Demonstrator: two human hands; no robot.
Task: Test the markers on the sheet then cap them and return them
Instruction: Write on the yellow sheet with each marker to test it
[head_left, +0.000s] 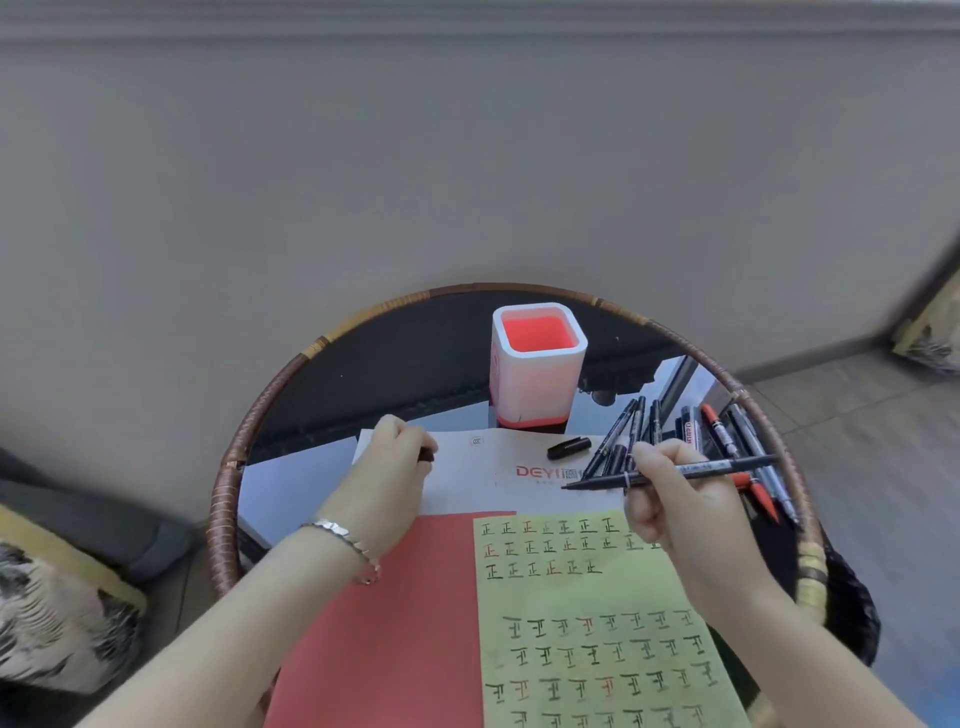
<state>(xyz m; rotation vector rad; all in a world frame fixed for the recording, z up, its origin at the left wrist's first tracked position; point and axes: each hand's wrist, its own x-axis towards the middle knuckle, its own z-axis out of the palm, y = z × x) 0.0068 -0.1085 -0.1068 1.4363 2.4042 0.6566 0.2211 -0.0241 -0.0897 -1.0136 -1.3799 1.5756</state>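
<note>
Green sheet (597, 597) lies by the right hand (670, 499), which grips a bare-tipped black marker (706, 468); left hand (389, 467) pinches a dark cap (427, 456); careless capping could ink fingers

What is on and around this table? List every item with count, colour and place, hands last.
table: one, round, brown woven rim
pen holder: one, white, red inside, far side
white paper: one, red logo, under the hands
red sheet: one, near left
green sheet: one, rows of tally marks, near right
loose cap: one, black, on white paper
loose markers: several, mostly black, some red, right side
cushions: two, patterned, off-table left and right
bracelet: one, silver, left wrist
left hand: grips small dark cap
right hand: holds black marker, tip leftward
</note>
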